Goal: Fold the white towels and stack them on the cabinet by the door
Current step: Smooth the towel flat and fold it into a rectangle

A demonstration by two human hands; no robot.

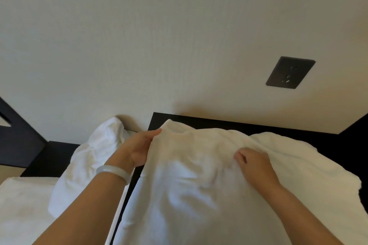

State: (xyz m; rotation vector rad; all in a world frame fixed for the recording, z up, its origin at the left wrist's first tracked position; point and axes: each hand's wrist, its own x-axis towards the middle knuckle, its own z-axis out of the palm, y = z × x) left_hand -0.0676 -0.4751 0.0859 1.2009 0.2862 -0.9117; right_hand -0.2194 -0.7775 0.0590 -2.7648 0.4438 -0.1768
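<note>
A large white towel (199,195) lies rumpled over the dark cabinet top (249,125) against the wall. My left hand (139,149) holds the towel's left edge near its far corner, thumb on top, the fingers hidden under the cloth. My right hand (253,163) rests on the middle of the towel with its fingers curled, pinching a fold of cloth. A pale bangle sits on my left wrist.
Another bunched white cloth (93,157) lies to the left between the cabinet and a lower dark surface (53,157). White bedding (22,205) fills the lower left. A dark wall socket (289,72) sits on the cream wall above the cabinet.
</note>
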